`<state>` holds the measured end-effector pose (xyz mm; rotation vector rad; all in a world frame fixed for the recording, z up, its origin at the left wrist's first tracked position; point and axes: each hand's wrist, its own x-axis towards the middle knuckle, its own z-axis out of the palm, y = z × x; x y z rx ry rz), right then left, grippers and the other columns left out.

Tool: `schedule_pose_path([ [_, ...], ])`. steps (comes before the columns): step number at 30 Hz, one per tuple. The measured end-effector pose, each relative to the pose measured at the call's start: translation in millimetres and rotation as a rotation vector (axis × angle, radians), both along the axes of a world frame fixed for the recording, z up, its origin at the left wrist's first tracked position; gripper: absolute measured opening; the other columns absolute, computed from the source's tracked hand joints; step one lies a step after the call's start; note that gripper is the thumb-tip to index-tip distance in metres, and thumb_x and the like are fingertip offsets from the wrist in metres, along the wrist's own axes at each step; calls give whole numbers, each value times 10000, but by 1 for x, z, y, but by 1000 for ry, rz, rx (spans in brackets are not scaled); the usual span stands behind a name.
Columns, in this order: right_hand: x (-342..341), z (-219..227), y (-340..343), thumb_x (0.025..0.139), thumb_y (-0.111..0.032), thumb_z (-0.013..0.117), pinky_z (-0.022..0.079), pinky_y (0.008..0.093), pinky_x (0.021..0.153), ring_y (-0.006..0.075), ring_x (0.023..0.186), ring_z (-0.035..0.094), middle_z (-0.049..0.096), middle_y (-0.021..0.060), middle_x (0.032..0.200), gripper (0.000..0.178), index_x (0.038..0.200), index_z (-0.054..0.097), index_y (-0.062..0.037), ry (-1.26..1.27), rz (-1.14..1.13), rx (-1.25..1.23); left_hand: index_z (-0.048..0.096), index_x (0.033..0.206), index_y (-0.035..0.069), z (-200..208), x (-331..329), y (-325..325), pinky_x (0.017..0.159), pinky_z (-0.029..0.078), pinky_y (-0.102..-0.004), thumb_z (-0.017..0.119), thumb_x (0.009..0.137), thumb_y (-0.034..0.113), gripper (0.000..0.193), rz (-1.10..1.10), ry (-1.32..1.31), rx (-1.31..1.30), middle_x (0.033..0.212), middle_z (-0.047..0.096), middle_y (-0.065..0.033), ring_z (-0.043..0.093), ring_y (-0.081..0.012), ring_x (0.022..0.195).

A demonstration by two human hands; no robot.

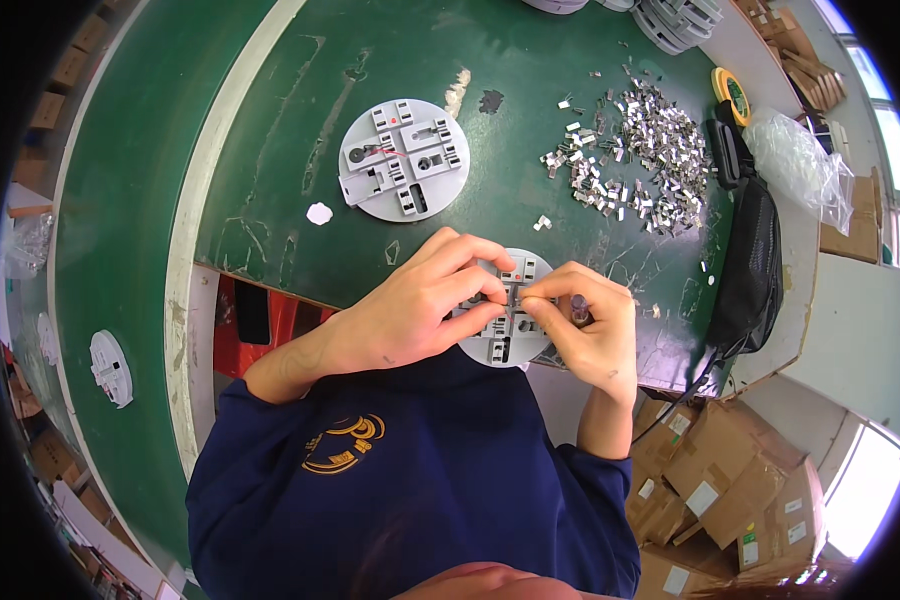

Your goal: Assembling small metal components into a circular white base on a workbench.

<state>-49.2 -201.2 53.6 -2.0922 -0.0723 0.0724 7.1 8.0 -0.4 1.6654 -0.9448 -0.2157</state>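
A round light-grey plastic base [503, 356] with raised slots and blocks lies at the table's near edge, partly hidden under both hands. My left hand [435, 300] reaches over it from the left, its thumb and fingertips drawn together at the middle of the base; anything between them is too small to make out. My right hand [592, 325] pinches close by on the right half. Tucked in that hand's curled fingers is a tool with a dark purple, rounded handle [579, 308]; its working end is hidden.
Farther left, a similar grey base [445, 190] with a red wire lies on the green table [270, 180]. Small silver metal clips [660, 150] are heaped at the right, near a black bag [755, 270], yellow tape roll [732, 95] and clear plastic bag [795, 165]. Cardboard boxes [720, 460] stand below right.
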Motion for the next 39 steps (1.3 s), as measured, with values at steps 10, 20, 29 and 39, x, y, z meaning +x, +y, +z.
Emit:
schedule_pose_path([
  [10, -7, -8, 14, 786, 67, 727, 508, 305, 585, 220, 684, 667, 682, 110, 829, 119, 884, 700, 4, -212, 24, -211, 616, 919, 1, 2, -1, 2, 737, 521, -317, 717, 839, 18, 130, 50, -31, 4, 1153, 579, -89, 559, -236, 961],
  [20, -10, -9, 19, 767, 78, 713, 519, 341, 561, 252, 698, 674, 662, 111, 845, 168, 914, 678, 3, -320, 130, -406, 609, 914, -7, 2, 0, 4, 722, 530, -312, 713, 839, 12, 129, 36, -29, 15, 1142, 575, -98, 565, -240, 980],
  [29, -8, -7, 18, 752, 102, 672, 525, 363, 591, 282, 704, 666, 640, 107, 845, 236, 962, 664, -7, -255, 144, -298, 623, 924, 23, -5, -4, 4, 796, 483, -348, 738, 786, -7, 182, 48, -9, -4, 1154, 601, -95, 569, -256, 946],
  [39, -5, -2, 19, 790, 105, 668, 502, 350, 571, 242, 652, 637, 624, 102, 804, 165, 918, 647, 3, -235, 147, -318, 625, 955, 27, -2, 1, 3, 814, 478, -353, 730, 795, -9, 196, 46, -28, -4, 1153, 602, -86, 568, -255, 963],
])
